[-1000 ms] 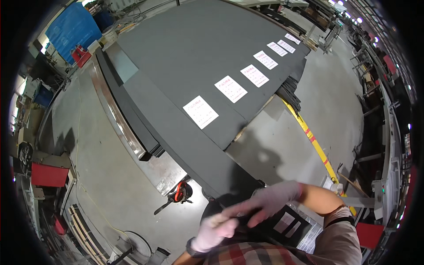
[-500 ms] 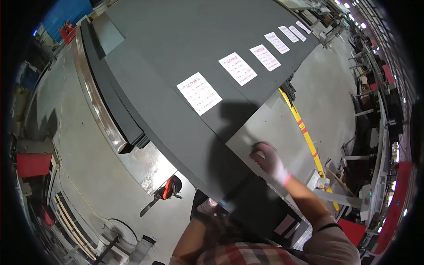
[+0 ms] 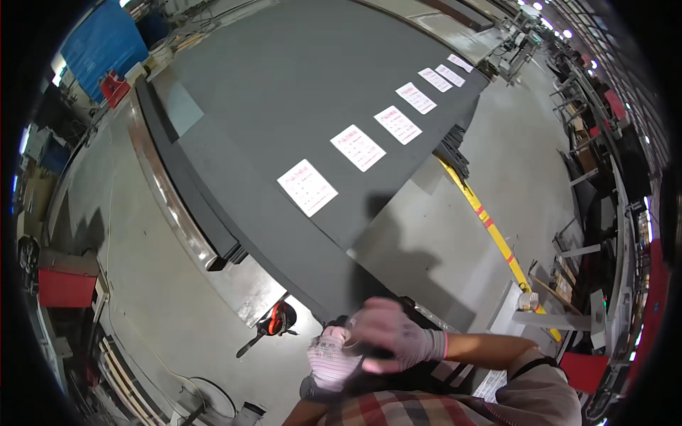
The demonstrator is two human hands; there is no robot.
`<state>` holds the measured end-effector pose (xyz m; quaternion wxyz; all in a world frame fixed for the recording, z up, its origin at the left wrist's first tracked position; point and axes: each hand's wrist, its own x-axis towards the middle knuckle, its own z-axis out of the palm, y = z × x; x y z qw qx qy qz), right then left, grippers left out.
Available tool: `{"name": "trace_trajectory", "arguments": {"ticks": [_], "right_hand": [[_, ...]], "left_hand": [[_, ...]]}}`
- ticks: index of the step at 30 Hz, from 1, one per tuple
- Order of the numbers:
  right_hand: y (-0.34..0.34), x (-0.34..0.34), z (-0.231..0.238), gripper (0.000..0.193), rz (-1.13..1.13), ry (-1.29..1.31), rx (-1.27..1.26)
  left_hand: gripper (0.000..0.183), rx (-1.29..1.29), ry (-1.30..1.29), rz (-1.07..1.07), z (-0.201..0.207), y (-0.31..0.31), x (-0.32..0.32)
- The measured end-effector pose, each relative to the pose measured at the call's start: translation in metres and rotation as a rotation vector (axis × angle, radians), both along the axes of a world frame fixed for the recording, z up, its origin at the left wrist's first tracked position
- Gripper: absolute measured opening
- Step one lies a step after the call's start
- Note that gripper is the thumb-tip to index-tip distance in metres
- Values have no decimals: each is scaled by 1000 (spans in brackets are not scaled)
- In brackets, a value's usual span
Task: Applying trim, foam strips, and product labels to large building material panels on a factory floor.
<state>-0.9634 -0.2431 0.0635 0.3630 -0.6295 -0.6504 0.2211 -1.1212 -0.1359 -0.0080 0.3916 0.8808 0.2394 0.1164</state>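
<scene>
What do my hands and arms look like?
Your left hand wears a pale, finely striped glove, with a dark band at the wrist. Your right hand wears a pale glove with a pink-edged greyish cuff; the right sleeve is greyish with a dark edge.

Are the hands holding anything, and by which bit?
I can't tell: the right hand is blurred and partly covers the left hand, near the dark gray sheet, so any grip is hidden.

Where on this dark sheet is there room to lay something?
The widest bare patch of the dark sheet lies left of the row of white papers, toward the pale panel. A narrower strip runs between the papers and the sheet's right edge. The near end is crowded: the left hand and right hand overlap there.
</scene>
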Motion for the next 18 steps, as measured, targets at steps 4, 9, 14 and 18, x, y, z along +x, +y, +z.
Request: {"name": "trace_trajectory", "arguments": {"ticks": [4, 9, 14, 18], "right_hand": [[25, 57, 33, 20, 312, 20, -557], [-15, 107, -68, 24, -171, -197, -732], [-52, 97, -94, 49, -722, 425, -1033], [-50, 72, -54, 69, -260, 336, -837]], "left_hand": [[54, -174, -262, 282, -44, -27, -10], [46, -1362, -228, 382, -14, -16, 5], [58, -1273, -101, 218, -25, 11, 11], [71, -1095, 152, 230, 8, 2, 7]]}}
